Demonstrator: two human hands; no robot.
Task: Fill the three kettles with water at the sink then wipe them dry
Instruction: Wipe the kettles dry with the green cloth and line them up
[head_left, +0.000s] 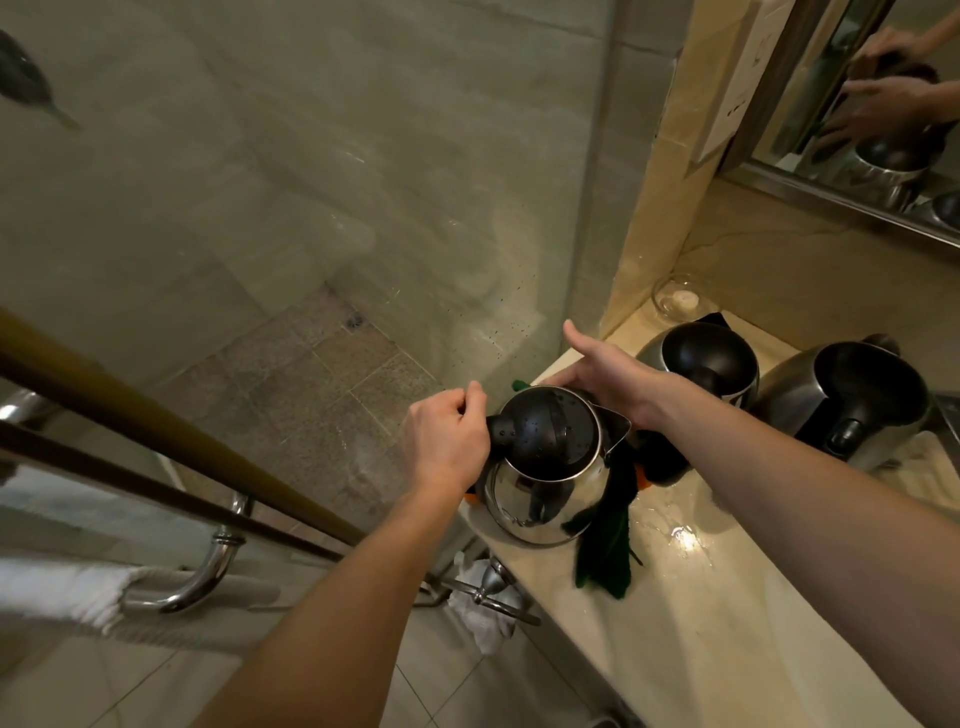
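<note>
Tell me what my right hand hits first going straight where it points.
Likely the glass shower screen beyond the counter edge; the right hand points left behind the kettle, depth unclear.

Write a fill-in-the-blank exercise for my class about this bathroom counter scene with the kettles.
1. Counting the nearest kettle, the counter holds ___ kettles.
2. The left hand grips the nearest kettle by its black ___.
3. The cloth lying beside that kettle is dark ___.
4. On the wall at upper right, a framed ___ reflects the scene.

Missing words: three; handle; green; mirror.
</note>
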